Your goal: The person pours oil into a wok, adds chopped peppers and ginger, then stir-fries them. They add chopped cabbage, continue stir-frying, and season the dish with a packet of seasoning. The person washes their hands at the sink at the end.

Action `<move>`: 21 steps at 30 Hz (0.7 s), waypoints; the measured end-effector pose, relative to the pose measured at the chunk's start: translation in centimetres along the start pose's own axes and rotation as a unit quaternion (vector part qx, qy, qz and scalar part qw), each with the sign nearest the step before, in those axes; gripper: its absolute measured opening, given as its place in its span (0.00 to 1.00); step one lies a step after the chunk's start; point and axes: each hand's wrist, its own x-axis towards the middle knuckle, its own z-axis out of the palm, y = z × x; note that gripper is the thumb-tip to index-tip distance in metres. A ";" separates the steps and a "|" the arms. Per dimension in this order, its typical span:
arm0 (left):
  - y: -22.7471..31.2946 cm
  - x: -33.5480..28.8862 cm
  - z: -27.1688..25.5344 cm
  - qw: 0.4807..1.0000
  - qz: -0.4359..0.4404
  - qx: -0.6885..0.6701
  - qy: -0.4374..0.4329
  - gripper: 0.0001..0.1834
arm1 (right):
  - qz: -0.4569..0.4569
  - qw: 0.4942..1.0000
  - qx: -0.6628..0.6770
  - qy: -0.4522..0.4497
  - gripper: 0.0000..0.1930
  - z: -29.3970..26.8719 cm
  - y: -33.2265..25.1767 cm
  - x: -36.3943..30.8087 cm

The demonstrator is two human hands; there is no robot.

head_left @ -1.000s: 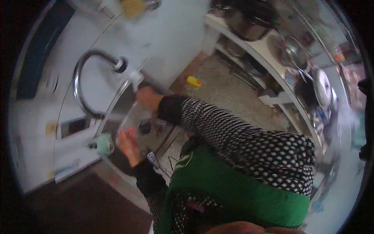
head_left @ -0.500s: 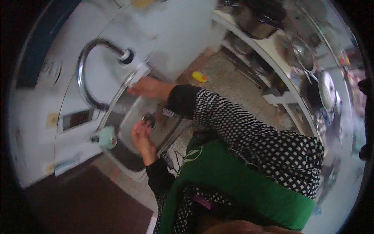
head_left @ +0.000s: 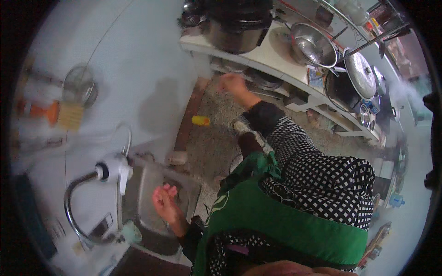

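My left hand [head_left: 165, 201] is over the metal sink [head_left: 148, 212]. Its fingers are loosely bent and slightly apart, and nothing shows in them. Stretched out past the sink, toward the shelves under the counter, is my right hand [head_left: 234, 86]. Motion smears its fingers, so I cannot make out whether they hold anything. A curved chrome faucet [head_left: 69, 202] with a white head [head_left: 114, 169] stands at the sink's left side. Near the faucet's base is a pale green object [head_left: 132, 232] whose kind is unclear.
A white counter [head_left: 286, 60] at the far right bears a large dark pot [head_left: 237, 30], a metal pan [head_left: 314, 46] and a silver lid [head_left: 360, 73]. On the floor lies a small yellow object [head_left: 200, 120]. A strainer [head_left: 79, 85] and an orange-handled brush [head_left: 69, 116] hang on the wall.
My right hand has left the faucet area and swung right, out beyond the sink. My left hand stays over the sink. The view has turned toward the counter.
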 end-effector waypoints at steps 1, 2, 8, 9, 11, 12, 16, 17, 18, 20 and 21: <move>0.5 -1.1 -0.2 1.000 0.003 -0.001 -0.024 0.15 | 0.035 0.989 -0.035 0.139 0.07 -3.3 0.2 1.2; 0.8 -2.1 -0.4 1.000 -0.007 0.012 -0.003 0.14 | 0.046 0.971 -0.132 0.196 0.11 -6.7 0.2 1.9; 5.2 -4.2 1.3 0.994 -0.048 0.091 -0.042 0.09 | -0.082 0.925 -0.174 0.328 0.29 -11.1 0.6 6.6; 6.0 -4.2 2.0 0.994 -0.063 0.084 -0.025 0.09 | -0.075 0.933 -0.117 0.332 0.29 -10.7 0.6 7.7; 8.3 -4.1 2.5 0.990 -0.097 0.100 -0.006 0.08 | -0.043 0.941 -0.007 0.335 0.28 -8.5 1.9 9.5; 9.0 -4.0 2.6 0.989 -0.098 0.111 -0.016 0.08 | -0.041 0.938 0.055 0.339 0.28 -7.7 2.4 10.9; 10.2 -3.4 3.0 0.989 -0.092 0.109 -0.044 0.07 | -0.118 0.932 0.127 0.318 0.25 -5.6 3.8 13.4; 9.9 -3.2 3.4 0.988 -0.102 0.111 -0.031 0.07 | -0.107 0.936 0.172 0.289 0.23 -5.4 4.2 13.2; 9.5 -2.9 3.7 0.989 -0.099 0.106 -0.030 0.07 | -0.120 0.942 0.181 0.257 0.21 -5.3 4.1 12.3; 8.4 -2.3 4.9 0.989 -0.094 0.104 -0.048 0.07 | -0.193 0.935 -0.099 0.282 0.18 -5.1 4.0 9.4; 7.8 -1.8 5.6 0.988 -0.091 0.107 -0.067 0.08 | -0.236 0.860 -0.326 0.314 0.17 -4.6 3.9 7.5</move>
